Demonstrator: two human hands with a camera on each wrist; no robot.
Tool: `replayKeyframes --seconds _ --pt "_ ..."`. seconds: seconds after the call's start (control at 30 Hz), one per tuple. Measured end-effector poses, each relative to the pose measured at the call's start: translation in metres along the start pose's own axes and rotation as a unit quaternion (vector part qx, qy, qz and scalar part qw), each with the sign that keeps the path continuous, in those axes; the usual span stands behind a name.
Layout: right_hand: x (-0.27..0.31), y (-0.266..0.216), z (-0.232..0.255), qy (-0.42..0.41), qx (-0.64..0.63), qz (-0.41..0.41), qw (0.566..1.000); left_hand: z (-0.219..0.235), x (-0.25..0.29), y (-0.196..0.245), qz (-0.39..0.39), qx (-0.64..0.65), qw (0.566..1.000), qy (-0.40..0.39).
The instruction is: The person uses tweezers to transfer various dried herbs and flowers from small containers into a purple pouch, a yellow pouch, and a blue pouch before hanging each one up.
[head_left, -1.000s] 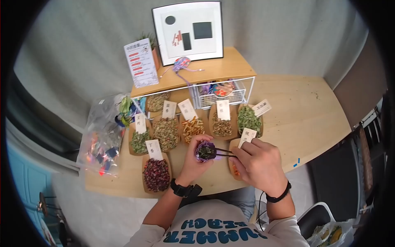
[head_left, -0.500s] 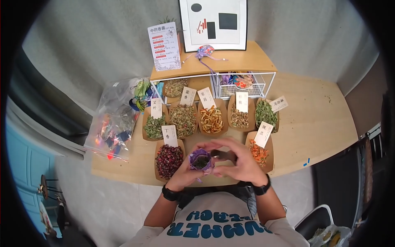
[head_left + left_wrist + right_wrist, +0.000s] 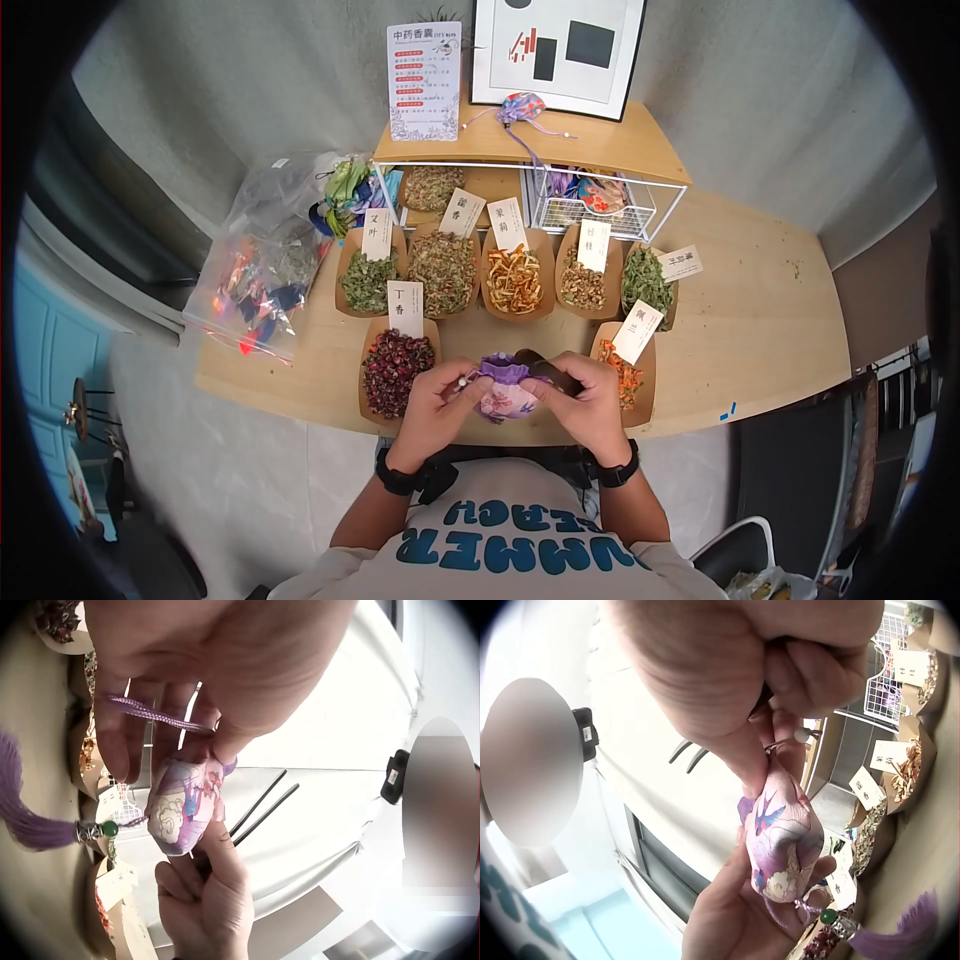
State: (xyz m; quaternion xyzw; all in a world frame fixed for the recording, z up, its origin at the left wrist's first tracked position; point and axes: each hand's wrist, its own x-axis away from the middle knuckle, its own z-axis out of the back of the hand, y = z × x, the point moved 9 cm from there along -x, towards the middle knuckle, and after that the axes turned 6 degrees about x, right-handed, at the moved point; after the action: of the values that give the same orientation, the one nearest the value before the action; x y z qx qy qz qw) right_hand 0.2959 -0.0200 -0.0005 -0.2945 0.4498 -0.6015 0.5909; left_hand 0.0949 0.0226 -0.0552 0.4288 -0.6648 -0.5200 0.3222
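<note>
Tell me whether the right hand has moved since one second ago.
Yes: in the head view, the right hand has moved left relative to the orange-filled tray, which it covers less now.

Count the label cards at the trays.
7 cards: back row, from left, first, second, third, fourth, fifth; nearer, one beyond the left hand, one beyond the right hand. Others may be hidden.

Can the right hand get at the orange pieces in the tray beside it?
Probably yes: nothing visible separates the right hand from the orange pieces. But it pinches the pouch and holds dark tongs, so it would likely need to release the pouch first.
</note>
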Motion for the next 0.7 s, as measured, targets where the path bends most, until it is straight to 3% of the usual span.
replayKeyframes --seconds 0.07,0.27,0.4,0.47,0.6,0.7 --pt "0.001 -0.006 0.003 0.009 0.009 0.032 0.999 -0.003 -0.001 0.013 -0.058 -0.09 0.994 -0.028" --pt "0.003 -0.022 0.007 0.023 0.022 0.049 0.998 -0.004 -0.001 0.036 -0.105 -0.216 0.971 0.005" --pt "0.011 -0.003 0.021 0.023 0.071 0.029 0.997 0.026 -0.001 0.039 -0.1 -0.177 0.977 0.069" --pt "0.011 0.012 0.032 0.025 0.082 -0.025 0.996 0.057 -0.002 0.044 -0.106 -0.095 0.981 0.135" --pt "0.011 -0.031 0.045 0.051 0.137 0.05 0.988 0.063 0.003 0.052 -0.083 -0.118 0.978 0.148" --pt "0.004 -0.031 0.052 0.056 0.104 0.054 0.992 0.065 0.0 0.054 -0.09 -0.09 0.985 0.119"
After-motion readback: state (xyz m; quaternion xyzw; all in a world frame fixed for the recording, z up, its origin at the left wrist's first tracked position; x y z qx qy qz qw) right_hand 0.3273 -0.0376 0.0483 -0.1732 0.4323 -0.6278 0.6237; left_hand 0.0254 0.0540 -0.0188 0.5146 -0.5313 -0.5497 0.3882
